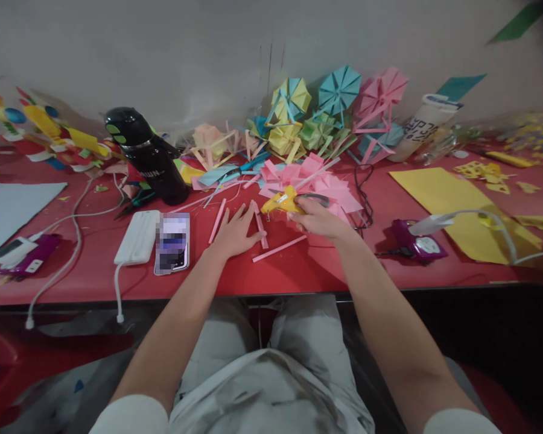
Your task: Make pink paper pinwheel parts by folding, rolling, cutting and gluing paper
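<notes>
A yellow hot glue gun (284,200) is gripped in my right hand (319,218), its nozzle pointing left. The nozzle is close to a pink paper strip (261,232) that lies upright in view on the red table. My left hand (238,232) rests flat beside that strip with fingers spread, thumb touching its lower part. Left of the hand lies a second pink strip (217,221). A third pink strip (279,248) lies slantwise below the glue gun. Behind my hands is a pile of folded pink paper (314,175).
Folded paper umbrellas (339,90) lean along the wall. On the left stand a black bottle (151,163), a white power bank (138,238) and a phone (172,244). Rightward are a purple power socket (420,241), yellow paper sheet (457,211) and white cup (423,129). Cables cross the red table (235,277).
</notes>
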`<action>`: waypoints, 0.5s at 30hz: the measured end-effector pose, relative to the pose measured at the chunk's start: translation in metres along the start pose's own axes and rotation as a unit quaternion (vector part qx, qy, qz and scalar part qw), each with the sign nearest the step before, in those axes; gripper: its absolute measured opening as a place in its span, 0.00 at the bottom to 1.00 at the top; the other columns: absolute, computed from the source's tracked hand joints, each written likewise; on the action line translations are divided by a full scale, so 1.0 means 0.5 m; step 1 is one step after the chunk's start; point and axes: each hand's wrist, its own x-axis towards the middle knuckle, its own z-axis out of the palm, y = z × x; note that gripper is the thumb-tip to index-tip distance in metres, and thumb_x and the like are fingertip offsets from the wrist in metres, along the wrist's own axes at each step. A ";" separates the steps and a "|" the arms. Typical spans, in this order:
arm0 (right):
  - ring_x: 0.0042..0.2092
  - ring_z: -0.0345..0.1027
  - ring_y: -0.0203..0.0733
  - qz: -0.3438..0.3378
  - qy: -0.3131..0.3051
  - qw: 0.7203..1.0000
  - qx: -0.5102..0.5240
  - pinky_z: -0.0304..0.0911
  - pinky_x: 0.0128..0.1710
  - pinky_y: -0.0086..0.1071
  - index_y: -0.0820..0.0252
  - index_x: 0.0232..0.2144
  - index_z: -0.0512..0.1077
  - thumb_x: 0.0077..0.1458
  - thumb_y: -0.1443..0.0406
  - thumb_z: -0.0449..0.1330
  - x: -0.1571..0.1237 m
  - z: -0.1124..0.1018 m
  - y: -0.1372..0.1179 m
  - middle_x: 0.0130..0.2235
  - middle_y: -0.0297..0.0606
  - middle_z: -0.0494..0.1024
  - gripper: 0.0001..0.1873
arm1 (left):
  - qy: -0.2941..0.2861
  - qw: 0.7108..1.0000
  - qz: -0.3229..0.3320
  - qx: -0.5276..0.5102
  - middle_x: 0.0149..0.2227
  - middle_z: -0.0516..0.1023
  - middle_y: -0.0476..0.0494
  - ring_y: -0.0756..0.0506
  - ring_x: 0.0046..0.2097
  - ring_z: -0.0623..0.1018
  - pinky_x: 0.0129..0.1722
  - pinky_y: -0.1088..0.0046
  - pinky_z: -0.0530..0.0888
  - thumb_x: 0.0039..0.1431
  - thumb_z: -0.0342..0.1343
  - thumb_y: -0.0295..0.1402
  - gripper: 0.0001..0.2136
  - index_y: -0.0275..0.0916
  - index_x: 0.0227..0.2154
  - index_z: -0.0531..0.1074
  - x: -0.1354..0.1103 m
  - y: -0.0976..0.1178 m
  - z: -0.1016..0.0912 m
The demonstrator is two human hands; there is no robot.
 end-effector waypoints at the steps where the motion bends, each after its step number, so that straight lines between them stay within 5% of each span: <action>1: 0.23 0.57 0.31 0.003 -0.002 1.000 -0.002 0.55 0.21 0.27 0.57 0.30 0.64 0.52 0.71 0.62 -0.002 0.000 -0.002 0.27 0.30 0.64 0.09 | 0.001 1.000 0.000 0.000 0.73 0.46 0.39 0.36 0.73 0.46 0.70 0.46 0.41 0.65 0.48 0.49 0.40 0.43 0.72 0.35 0.000 0.000 0.000; 15: 0.28 0.58 0.34 -0.046 -0.050 0.992 -0.104 0.57 0.27 0.29 0.58 0.35 0.64 0.56 0.66 0.57 -0.016 -0.016 0.002 0.29 0.31 0.64 0.04 | -0.005 1.000 -0.004 0.008 0.74 0.44 0.39 0.37 0.74 0.46 0.70 0.47 0.40 0.65 0.48 0.49 0.40 0.40 0.72 0.37 0.000 -0.003 0.002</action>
